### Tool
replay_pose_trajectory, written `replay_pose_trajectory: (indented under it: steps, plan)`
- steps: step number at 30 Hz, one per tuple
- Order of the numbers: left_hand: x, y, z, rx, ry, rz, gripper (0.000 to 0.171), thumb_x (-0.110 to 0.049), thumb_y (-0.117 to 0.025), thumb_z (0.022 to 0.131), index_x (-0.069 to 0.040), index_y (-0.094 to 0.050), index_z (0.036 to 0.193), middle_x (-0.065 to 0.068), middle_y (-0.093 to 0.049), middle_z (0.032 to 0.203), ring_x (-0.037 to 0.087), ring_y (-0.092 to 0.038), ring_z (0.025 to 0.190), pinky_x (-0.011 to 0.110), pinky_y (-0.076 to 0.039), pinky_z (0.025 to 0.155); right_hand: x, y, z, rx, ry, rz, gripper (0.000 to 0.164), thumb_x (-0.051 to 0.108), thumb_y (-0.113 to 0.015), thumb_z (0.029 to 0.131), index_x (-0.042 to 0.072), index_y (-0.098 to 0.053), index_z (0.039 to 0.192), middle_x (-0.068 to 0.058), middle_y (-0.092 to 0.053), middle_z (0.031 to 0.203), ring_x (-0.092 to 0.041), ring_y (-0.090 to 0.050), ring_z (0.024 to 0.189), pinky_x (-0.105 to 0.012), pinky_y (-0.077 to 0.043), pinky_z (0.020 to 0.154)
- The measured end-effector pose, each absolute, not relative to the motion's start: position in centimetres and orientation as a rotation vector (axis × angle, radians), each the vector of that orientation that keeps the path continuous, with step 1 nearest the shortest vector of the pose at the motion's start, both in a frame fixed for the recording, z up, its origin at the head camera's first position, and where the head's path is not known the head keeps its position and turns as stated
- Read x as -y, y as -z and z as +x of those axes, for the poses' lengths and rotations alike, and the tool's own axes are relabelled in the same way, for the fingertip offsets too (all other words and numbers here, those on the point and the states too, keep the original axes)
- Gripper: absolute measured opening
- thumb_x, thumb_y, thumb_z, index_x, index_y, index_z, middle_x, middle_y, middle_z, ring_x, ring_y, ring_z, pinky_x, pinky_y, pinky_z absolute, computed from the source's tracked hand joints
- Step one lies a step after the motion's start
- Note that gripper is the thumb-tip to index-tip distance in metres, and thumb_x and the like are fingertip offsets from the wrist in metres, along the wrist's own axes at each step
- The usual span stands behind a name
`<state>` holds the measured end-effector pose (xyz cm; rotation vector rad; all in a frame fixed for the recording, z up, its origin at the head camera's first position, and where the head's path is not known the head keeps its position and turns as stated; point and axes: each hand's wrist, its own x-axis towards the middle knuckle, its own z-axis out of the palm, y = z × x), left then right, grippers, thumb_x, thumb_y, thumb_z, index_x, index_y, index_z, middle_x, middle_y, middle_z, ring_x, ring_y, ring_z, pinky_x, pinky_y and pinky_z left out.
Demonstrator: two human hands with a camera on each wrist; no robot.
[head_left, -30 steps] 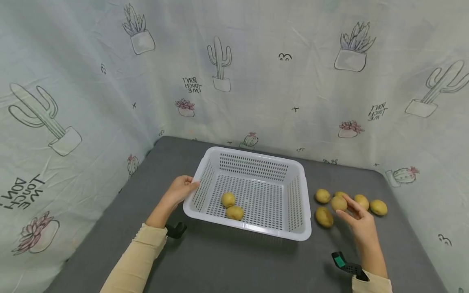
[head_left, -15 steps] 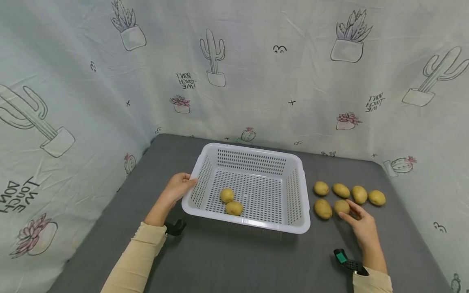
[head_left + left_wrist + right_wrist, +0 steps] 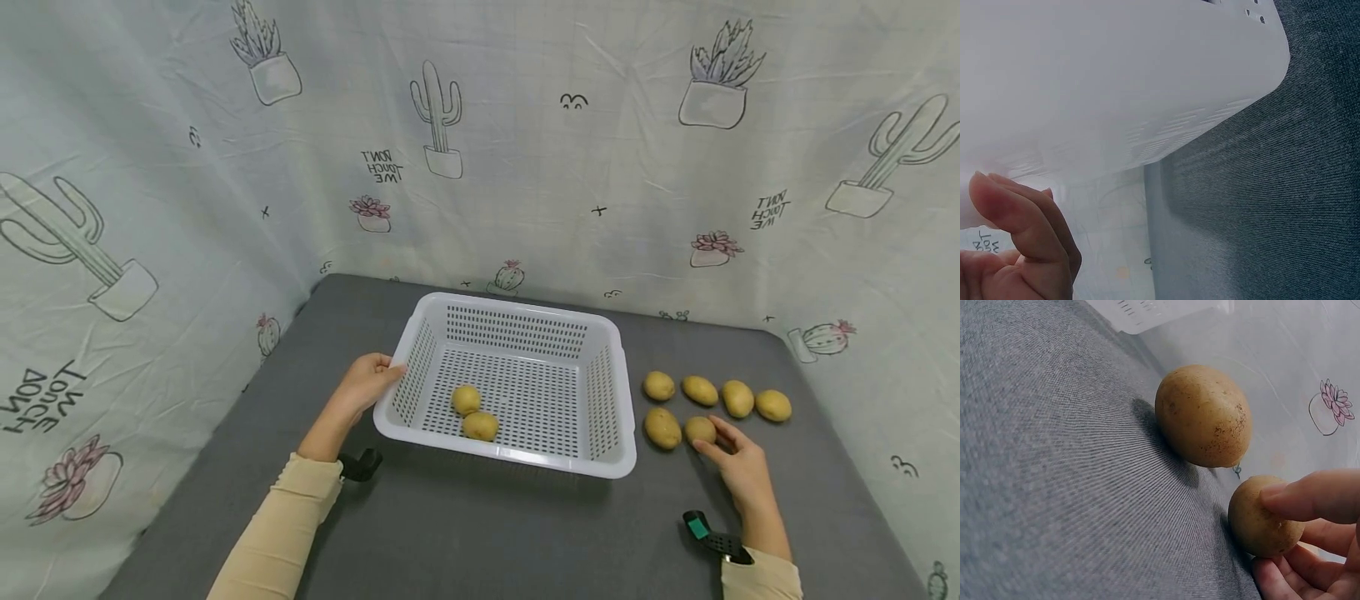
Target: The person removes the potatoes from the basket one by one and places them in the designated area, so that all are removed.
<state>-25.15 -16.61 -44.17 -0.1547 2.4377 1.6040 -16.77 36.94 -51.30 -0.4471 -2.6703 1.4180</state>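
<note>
At the left side of the white perforated plastic basket, my left hand grips the rim, thumb over the top. In the left wrist view the curled fingers are up against the basket's outer wall. Two potatoes lie inside, one potato just behind the other potato. To the right of the basket, my right hand pinches a small round potato between thumb and fingers, right at the grey cloth. A larger potato lies just left of it.
Behind the held potato, several more potatoes lie in a row on the grey table cloth. A pale curtain printed with cacti hangs along the table's back and sides.
My right hand has lowered the small potato and brought it slightly nearer, beside the larger one, uncovering the row behind. My left hand keeps its grip on the basket. The head view has shifted slightly.
</note>
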Motion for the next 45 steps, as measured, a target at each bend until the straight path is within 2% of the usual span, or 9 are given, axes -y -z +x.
replay_pose_trajectory:
  steps: [5, 8, 11, 18, 21, 25, 28, 35, 45]
  plan:
    - [16.6, 44.1, -25.1, -2.441, -1.598, -0.159, 0.035, -0.018, -0.052, 0.098, 0.01, -0.05, 0.119, 0.024, -0.065, 0.102, 0.022, -0.066, 0.081, 0.032, -0.053, 0.066, -37.0, 51.3, -16.8, 2.698, -1.385, -0.45, 0.069, 0.032, -0.063, 0.092, -0.002, -0.034, 0.145, -0.004, -0.053, 0.124, 0.023, -0.036, 0.087, -0.003, -0.034, 0.072]
    - [16.6, 44.3, -25.1, -2.444, -1.59, -0.163, 0.035, -0.018, -0.052, 0.098, 0.01, -0.051, 0.119, 0.023, -0.066, 0.101, 0.021, -0.066, 0.08, 0.032, -0.052, 0.066, -37.0, 51.2, -16.6, 2.725, -1.395, -0.439, 0.071, 0.032, -0.061, 0.093, -0.003, -0.03, 0.146, -0.025, -0.043, 0.138, 0.023, -0.031, 0.089, -0.002, -0.032, 0.072]
    - [16.6, 44.3, -25.1, -2.447, -1.584, -0.159, 0.035, -0.018, -0.052, 0.098, 0.01, -0.051, 0.119, 0.023, -0.066, 0.101, 0.021, -0.066, 0.08, 0.032, -0.052, 0.067, -37.0, 51.1, -16.4, 2.738, -1.417, -0.414, 0.073, 0.033, -0.061, 0.093, -0.004, -0.027, 0.147, -0.031, -0.039, 0.14, 0.023, -0.03, 0.09, -0.002, -0.032, 0.072]
    - [16.5, 44.0, -25.2, -2.445, -1.601, -0.149, 0.035, -0.018, -0.051, 0.098, 0.01, -0.051, 0.119, 0.024, -0.065, 0.102, 0.021, -0.066, 0.08, 0.032, -0.053, 0.067, -36.9, 50.0, -16.1, 2.656, -1.421, -0.373, 0.069, 0.025, -0.06, 0.094, -0.007, -0.026, 0.145, -0.025, -0.039, 0.138, 0.02, -0.037, 0.098, 0.001, -0.034, 0.076]
    - [16.5, 43.9, -25.2, -2.443, -1.602, -0.149, 0.035, -0.018, -0.051, 0.098, 0.01, -0.05, 0.119, 0.024, -0.065, 0.102, 0.022, -0.066, 0.081, 0.032, -0.053, 0.067, -36.7, 49.2, -16.1, 2.632, -1.38, -0.374, 0.068, 0.024, -0.059, 0.095, -0.006, -0.026, 0.146, -0.027, -0.038, 0.141, -0.003, -0.047, 0.115, 0.001, -0.032, 0.078]
    - [16.6, 43.9, -25.2, -2.441, -1.588, -0.16, 0.036, -0.018, -0.052, 0.098, 0.01, -0.05, 0.12, 0.024, -0.065, 0.102, 0.022, -0.065, 0.082, 0.032, -0.052, 0.067, -35.9, 47.5, -16.0, 2.641, -1.295, -0.355, 0.067, 0.027, -0.057, 0.095, -0.002, -0.026, 0.147, -0.03, -0.037, 0.143, -0.033, -0.041, 0.125, 0.001, -0.031, 0.078]
    - [16.6, 44.1, -25.1, -2.441, -1.588, -0.155, 0.036, -0.018, -0.052, 0.098, 0.01, -0.05, 0.119, 0.023, -0.065, 0.102, 0.021, -0.065, 0.081, 0.032, -0.052, 0.067, -34.9, 46.0, -15.9, 2.639, -1.252, -0.287, 0.067, 0.029, -0.057, 0.095, -0.001, -0.028, 0.147, -0.029, -0.038, 0.142, -0.027, -0.04, 0.125, 0.002, -0.03, 0.081]
    - [16.7, 44.3, -25.1, -2.435, -1.6, -0.16, 0.035, -0.017, -0.052, 0.098, 0.011, -0.05, 0.12, 0.025, -0.065, 0.104, 0.022, -0.066, 0.082, 0.032, -0.052, 0.067, -32.2, 43.8, -16.0, 2.576, -1.291, -0.063, 0.065, 0.024, -0.06, 0.094, 0.0, -0.03, 0.146, -0.027, -0.038, 0.141, 0.012, -0.035, 0.117, 0.002, -0.03, 0.088]
    - [16.7, 44.3, -25.2, -2.444, -1.592, -0.158, 0.037, -0.019, -0.052, 0.098, 0.01, -0.05, 0.12, 0.023, -0.064, 0.104, 0.021, -0.064, 0.082, 0.032, -0.052, 0.069, -28.2, 41.2, -16.9, 2.444, -1.513, 0.398, 0.055, 0.001, -0.06, 0.091, -0.006, -0.037, 0.141, 0.012, -0.046, 0.133, 0.007, -0.043, 0.12, -0.006, -0.034, 0.096]
